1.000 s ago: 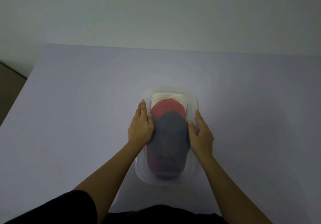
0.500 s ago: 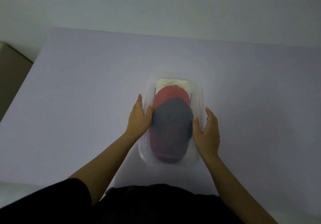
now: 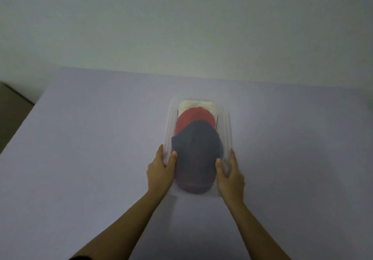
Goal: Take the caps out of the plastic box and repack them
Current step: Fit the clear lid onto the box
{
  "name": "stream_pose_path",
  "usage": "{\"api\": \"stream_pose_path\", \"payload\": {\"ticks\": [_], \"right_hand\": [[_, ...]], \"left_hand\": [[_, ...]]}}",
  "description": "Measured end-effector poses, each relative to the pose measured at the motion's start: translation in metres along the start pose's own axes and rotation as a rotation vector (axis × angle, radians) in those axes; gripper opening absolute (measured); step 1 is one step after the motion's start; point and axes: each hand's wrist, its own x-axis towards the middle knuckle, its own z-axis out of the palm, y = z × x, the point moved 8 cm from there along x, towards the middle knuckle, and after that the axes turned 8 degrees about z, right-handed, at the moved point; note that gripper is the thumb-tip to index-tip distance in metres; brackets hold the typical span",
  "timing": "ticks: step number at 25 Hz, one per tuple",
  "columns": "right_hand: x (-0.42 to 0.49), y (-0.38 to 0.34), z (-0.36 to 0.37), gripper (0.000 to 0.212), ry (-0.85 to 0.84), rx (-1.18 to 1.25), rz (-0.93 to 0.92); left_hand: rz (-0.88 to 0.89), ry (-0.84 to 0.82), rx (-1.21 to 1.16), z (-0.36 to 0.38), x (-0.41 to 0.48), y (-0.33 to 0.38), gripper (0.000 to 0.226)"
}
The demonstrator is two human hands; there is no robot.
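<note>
Head view, dim and soft: a clear plastic box point(image 3: 225, 122) sits on the lilac bench point(image 3: 90, 148) at the centre of the frame, its long axis running up and down the picture. Three caps are stacked in it, overlapping. A dark blue cap point(image 3: 197, 144) lies on top at the lower end, a red cap point(image 3: 193, 115) shows above it, and a cream cap point(image 3: 196, 104) shows at the upper end.

A second ago both hands sat around the middle of the box, with the thumbs against the dark blue cap. They have since slid down to its lower end. The left hand point(image 3: 160, 171) now holds the left wall and the right hand point(image 3: 230, 176) the right wall. Each grip is clamped on the plastic, thumb inside the rim and fingers outside. In this light, through the translucent wall, the thumbs may also be brushing the cap's edge.

The change looks like a move from handling the cap to steadying or shifting the box itself. No cap has left the box, so unpacking has not begun. The task seems to be at its very start, with the dark blue cap first in line to come out. Behind the bench is a plain pale wall point(image 3: 181, 27).
</note>
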Motion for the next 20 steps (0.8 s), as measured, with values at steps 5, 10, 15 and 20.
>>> {"api": "stream_pose_path", "payload": {"ticks": [5, 10, 15, 20], "right_hand": [[0.062, -0.041, 0.006, 0.062, -0.019, -0.034, -0.024], [0.114, -0.064, 0.009, 0.063, -0.006, -0.028, -0.018], [0.15, -0.083, 0.011, 0.063, -0.023, -0.058, -0.052], [0.176, -0.09, 0.017, 0.065, -0.05, -0.069, -0.061]], "left_hand": [[0.049, 0.025, 0.041, 0.006, 0.066, 0.034, 0.061], [0.071, 0.033, 0.062, 0.018, 0.121, 0.055, 0.063], [0.09, 0.046, 0.086, 0.027, 0.156, 0.069, 0.063], [0.105, 0.031, 0.095, 0.033, 0.176, 0.082, 0.061]]}}
